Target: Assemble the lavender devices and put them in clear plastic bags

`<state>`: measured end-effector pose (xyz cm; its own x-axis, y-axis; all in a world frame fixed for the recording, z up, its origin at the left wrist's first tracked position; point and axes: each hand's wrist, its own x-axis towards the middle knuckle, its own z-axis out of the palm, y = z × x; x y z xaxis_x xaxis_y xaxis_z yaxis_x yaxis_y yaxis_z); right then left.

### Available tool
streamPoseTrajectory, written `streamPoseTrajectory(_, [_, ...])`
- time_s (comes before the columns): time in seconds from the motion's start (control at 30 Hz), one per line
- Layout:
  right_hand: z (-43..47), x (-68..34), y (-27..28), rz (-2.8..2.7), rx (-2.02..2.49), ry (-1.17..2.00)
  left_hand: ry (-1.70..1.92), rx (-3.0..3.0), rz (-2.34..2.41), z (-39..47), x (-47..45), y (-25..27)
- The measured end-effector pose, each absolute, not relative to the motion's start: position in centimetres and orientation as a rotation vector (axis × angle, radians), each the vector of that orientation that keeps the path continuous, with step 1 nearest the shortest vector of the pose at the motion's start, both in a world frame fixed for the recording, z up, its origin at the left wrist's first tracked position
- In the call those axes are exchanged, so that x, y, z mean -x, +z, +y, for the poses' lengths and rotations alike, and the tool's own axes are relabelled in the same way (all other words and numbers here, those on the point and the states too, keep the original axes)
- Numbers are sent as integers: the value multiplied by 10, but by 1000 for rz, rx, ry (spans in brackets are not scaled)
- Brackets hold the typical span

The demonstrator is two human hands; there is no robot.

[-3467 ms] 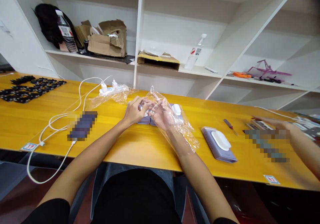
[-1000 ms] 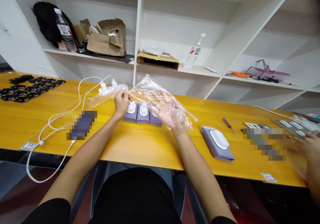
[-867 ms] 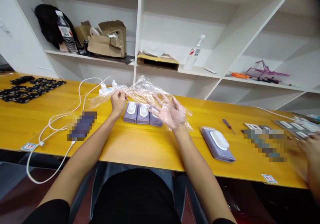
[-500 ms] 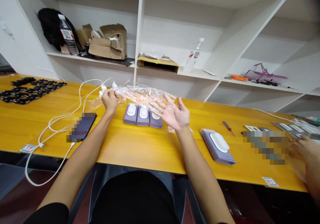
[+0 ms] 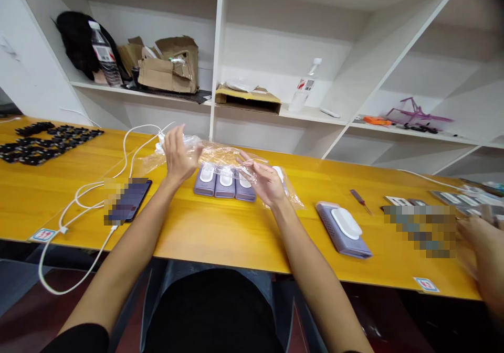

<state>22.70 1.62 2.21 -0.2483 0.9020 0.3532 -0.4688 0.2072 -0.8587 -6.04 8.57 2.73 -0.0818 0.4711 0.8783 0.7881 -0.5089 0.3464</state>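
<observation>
A sheet of clear plastic film lies loosely across the table between my hands. My left hand is raised at the film's left end, fingers up and apart, with nothing gripped. Over the film's right part is my right hand, fingers stretched out and apart; it seems to touch the film. Just below the film stand purple boxes with white oval tops: a left box, a middle box and a right box. Another white top shows behind my right hand, partly hidden.
A separate purple box stands to the right, near a small screwdriver. At left are a phone, a white cable and black parts. Another person's hand is at far right. White shelving rises behind.
My left hand has gone from closed at the film's left end to open with fingers raised. My right hand has turned and moved slightly left and down. The film has settled lower.
</observation>
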Motion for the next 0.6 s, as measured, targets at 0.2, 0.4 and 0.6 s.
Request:
streamPoseTrajectory(0.2, [18,-224,16,-1372,507,1184,-1027,2454,-944,46,19,36])
streamPoseTrajectory(0.4, [14,-219,14,-1485,530,1190,-820,2608,-942,38,6,24])
streamPoseTrajectory(0.6, [12,-224,21,-1413,480,1172,-782,2628,-1070,43,13,22])
